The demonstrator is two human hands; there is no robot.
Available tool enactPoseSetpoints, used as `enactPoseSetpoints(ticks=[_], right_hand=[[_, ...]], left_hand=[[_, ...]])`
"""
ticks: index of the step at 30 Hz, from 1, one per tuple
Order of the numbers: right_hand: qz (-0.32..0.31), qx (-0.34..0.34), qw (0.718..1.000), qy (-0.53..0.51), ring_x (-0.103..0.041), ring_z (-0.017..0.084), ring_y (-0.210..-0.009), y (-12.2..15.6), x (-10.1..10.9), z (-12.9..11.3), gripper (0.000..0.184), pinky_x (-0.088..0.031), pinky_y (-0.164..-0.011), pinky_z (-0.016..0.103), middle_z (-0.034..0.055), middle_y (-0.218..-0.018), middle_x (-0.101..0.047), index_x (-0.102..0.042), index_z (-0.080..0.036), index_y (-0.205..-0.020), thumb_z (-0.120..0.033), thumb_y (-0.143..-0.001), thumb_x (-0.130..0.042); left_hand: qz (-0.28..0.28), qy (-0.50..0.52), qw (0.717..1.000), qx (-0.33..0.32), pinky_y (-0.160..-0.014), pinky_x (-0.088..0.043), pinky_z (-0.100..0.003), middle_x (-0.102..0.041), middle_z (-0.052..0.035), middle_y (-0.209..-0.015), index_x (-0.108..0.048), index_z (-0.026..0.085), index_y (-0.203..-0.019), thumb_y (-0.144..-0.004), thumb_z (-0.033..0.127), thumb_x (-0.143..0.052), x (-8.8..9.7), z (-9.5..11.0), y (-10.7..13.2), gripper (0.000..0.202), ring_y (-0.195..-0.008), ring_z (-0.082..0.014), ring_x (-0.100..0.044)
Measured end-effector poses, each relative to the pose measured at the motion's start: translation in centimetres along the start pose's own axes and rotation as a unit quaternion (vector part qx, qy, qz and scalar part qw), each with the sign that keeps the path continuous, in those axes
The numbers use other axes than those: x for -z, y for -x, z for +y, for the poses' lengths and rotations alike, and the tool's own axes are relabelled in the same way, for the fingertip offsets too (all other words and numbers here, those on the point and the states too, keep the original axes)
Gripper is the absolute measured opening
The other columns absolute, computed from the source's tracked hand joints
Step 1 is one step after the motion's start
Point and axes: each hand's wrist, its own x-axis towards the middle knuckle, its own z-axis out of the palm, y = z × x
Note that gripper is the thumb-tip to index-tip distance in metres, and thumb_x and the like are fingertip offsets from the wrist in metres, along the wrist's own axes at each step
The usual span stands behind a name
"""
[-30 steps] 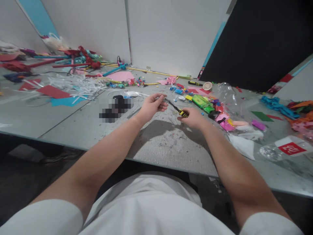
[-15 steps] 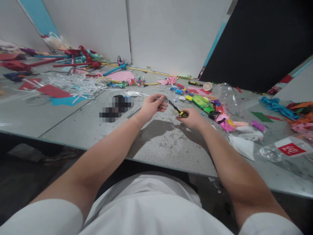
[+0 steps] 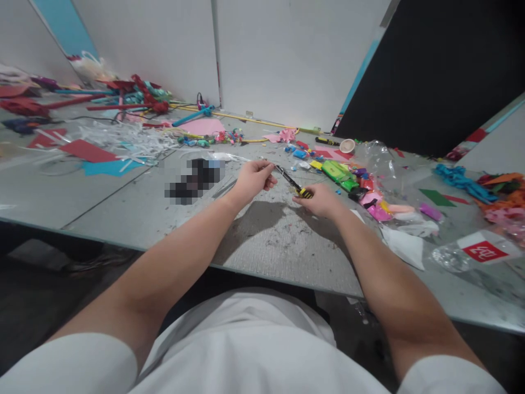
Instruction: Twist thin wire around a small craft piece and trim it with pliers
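Near the middle of the table, my left hand (image 3: 255, 178) is closed in a pinch on a thin pale strand (image 3: 280, 171), which looks like wire or string. The strand meets the tip of a slim black-and-yellow tool (image 3: 303, 191), possibly a utility knife. My right hand (image 3: 322, 200) grips its striped handle, the dark shaft pointing up and left toward my left fingertips. Exactly how strand and shaft touch is too small to tell. Clear plastic (image 3: 225, 157) lies behind my left hand.
A blurred-out dark object (image 3: 197, 180) lies left of my hands. Coloured clay packets (image 3: 338, 171), a cup (image 3: 346, 146) and another black-and-yellow tool (image 3: 327, 140) lie beyond my right hand. A plastic bottle (image 3: 484, 250) is on its side at right. Paper shreds (image 3: 118, 139) cover the left.
My left hand has shifted slightly left and down, away from the shaft's tip, so more of the shaft and strand shows. My right hand has moved slightly left, still gripping the tool.
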Motion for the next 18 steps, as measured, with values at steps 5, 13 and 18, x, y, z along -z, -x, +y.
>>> enactPoseSetpoints(ticks=[5,13,18], right_hand=[[0.006,0.004,1.000,0.022,-0.060,0.020,-0.061,-0.3,-0.1,0.0,0.033,-0.040,-0.061,0.032,0.0021,-0.063,-0.066,-0.068,-0.021,-0.077,-0.051,-0.090,-0.073],[0.041,0.029,0.996,0.074,-0.063,0.023,-0.070,-0.6,-0.5,-0.1,0.029,-0.043,-0.066,0.034,0.0065,-0.071,-0.070,-0.071,-0.022,-0.079,-0.048,-0.092,-0.072],[0.069,0.051,0.991,0.100,-0.070,0.029,-0.085,-0.9,-0.6,1.2,0.024,-0.051,-0.076,0.039,0.0116,-0.088,-0.076,-0.077,-0.020,-0.096,-0.043,-0.093,-0.070]], left_hand=[[0.005,-0.009,1.000,-0.001,-0.047,-0.041,-0.021,-0.065,0.0010,-0.052,-0.067,0.015,-0.084,-0.104,0.017,-0.064,-0.1,0.4,0.2,0.020,-0.042,-0.0090,-0.055],[0.020,-0.011,0.999,-0.022,-0.048,-0.040,-0.021,-0.062,0.0027,-0.050,-0.067,0.016,-0.085,-0.102,0.021,-0.068,0.0,0.1,-0.2,0.018,-0.040,-0.0088,-0.052],[0.025,-0.009,0.999,-0.031,-0.046,-0.038,-0.022,-0.060,0.0034,-0.049,-0.067,0.016,-0.085,-0.103,0.017,-0.065,0.0,0.2,-0.1,0.018,-0.038,-0.0082,-0.048]])
